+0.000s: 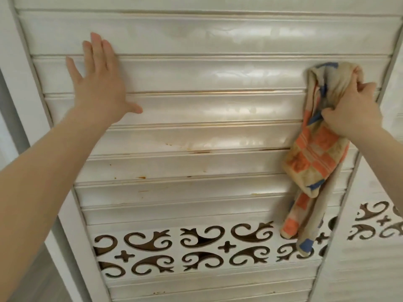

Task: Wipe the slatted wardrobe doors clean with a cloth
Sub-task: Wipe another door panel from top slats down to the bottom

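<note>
Our left grip (99, 83) lies flat, fingers spread, on the slatted door (196, 110); our right grip (351, 110) bunches the checked cloth (314, 158), its tail hanging over the fretwork band (174, 250).

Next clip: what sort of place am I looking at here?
Probably a room in a home, maybe a bedroom; the view is too close to be sure. A white slatted wardrobe door with a cut-out scroll band fills it, and the right hand grips a worn checked cloth against the slats.

Soft glare on slats (229, 107); wide-angle edge distortion.
</note>
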